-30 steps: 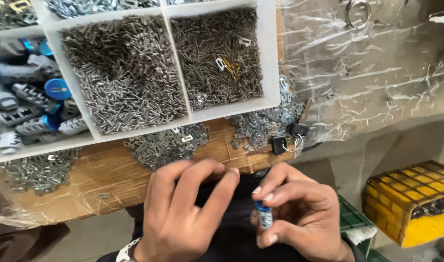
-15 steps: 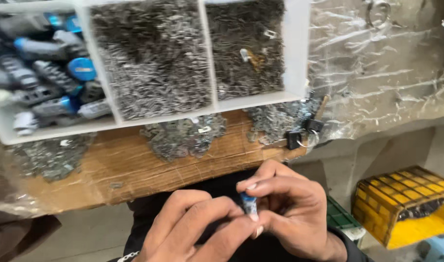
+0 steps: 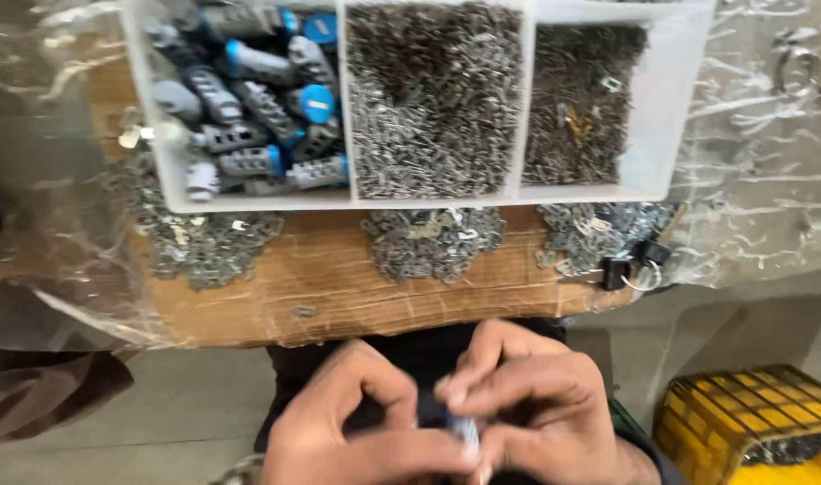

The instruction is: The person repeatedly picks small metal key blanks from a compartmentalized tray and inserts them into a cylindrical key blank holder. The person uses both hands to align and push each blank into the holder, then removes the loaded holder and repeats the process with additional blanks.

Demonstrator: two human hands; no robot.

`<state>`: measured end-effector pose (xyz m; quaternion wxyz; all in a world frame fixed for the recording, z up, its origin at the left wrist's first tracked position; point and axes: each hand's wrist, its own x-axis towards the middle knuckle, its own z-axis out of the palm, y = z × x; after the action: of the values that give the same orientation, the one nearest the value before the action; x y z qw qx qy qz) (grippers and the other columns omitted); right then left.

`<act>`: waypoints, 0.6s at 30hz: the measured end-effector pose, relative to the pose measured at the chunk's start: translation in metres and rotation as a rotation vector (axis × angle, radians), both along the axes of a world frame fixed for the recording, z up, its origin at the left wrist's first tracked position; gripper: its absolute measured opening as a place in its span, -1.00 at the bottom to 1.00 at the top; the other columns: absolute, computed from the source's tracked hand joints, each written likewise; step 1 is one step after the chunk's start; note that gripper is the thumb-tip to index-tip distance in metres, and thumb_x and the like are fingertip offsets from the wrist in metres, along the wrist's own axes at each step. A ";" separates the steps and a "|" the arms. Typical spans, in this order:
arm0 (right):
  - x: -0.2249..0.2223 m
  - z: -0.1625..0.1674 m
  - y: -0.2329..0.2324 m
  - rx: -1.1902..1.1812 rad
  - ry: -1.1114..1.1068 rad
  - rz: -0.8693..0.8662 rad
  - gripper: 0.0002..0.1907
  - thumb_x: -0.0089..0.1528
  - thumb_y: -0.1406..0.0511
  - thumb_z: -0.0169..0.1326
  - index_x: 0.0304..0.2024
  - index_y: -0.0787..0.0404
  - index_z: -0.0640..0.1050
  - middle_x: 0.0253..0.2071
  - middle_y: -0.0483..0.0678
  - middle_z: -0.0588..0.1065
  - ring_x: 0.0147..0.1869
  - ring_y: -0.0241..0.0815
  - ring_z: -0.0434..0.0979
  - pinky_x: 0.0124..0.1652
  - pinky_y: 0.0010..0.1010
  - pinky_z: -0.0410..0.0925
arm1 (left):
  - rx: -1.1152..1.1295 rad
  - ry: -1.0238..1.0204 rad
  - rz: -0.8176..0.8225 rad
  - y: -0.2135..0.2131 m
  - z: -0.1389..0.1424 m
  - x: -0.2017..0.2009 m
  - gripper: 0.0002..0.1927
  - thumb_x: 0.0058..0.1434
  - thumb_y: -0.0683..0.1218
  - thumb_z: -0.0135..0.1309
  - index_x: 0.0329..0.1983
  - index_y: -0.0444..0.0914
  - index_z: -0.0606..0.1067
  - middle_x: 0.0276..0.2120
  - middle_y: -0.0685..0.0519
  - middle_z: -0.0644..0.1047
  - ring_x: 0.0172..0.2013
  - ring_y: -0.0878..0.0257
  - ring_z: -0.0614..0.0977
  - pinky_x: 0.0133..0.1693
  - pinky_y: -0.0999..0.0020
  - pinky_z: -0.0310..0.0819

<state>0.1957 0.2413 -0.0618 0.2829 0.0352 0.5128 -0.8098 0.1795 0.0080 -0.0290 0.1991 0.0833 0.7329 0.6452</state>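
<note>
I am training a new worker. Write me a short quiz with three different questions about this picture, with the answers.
1. True or false: both hands are reaching into the white tray.
2. What fills the tray's left compartment? A) grey and blue plastic parts B) loose screws C) nothing
3. What lies on the wooden board just in front of the tray?

Key:
1. False. The left hand and right hand meet below the board, pinching a small blue and white part.
2. A: grey and blue plastic parts.
3. Three heaps of small metal pieces.
</note>
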 end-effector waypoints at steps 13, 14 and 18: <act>-0.007 -0.004 -0.017 -0.169 -0.020 0.046 -0.72 0.19 0.53 0.35 -0.04 0.49 0.65 0.02 0.28 0.53 -0.04 0.02 0.71 -0.03 -0.35 0.63 | 0.186 -0.080 0.388 -0.014 -0.022 0.037 -0.75 -0.04 -0.16 0.47 -0.38 -0.25 0.59 -0.46 0.09 0.57 -0.42 0.35 0.61 -0.36 0.50 0.44; -0.006 -0.004 -0.014 -0.234 -0.087 -0.024 -0.71 0.22 0.55 0.34 -0.01 0.51 0.62 0.06 0.32 0.50 -0.06 0.04 0.73 -0.07 -0.32 0.66 | -0.191 0.122 0.423 -0.013 -0.020 0.033 -0.79 0.00 -0.17 0.44 -0.40 -0.21 0.59 -0.45 0.10 0.54 -0.38 0.27 0.58 -0.31 0.42 0.42; -0.002 -0.003 -0.004 -0.210 -0.066 -0.126 -0.64 0.17 0.60 0.35 0.01 0.53 0.58 0.06 0.33 0.46 -0.08 0.06 0.72 -0.20 -0.24 0.69 | -1.026 0.525 0.396 -0.013 -0.018 0.011 -0.78 0.10 -0.10 0.36 -0.17 -0.18 0.67 -0.33 0.05 0.46 -0.24 0.05 0.48 -0.15 0.19 0.41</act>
<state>0.1934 0.2368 -0.0649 0.2504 0.0644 0.4125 -0.8735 0.1908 -0.0050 -0.0465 -0.0973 -0.0051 0.9764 0.1926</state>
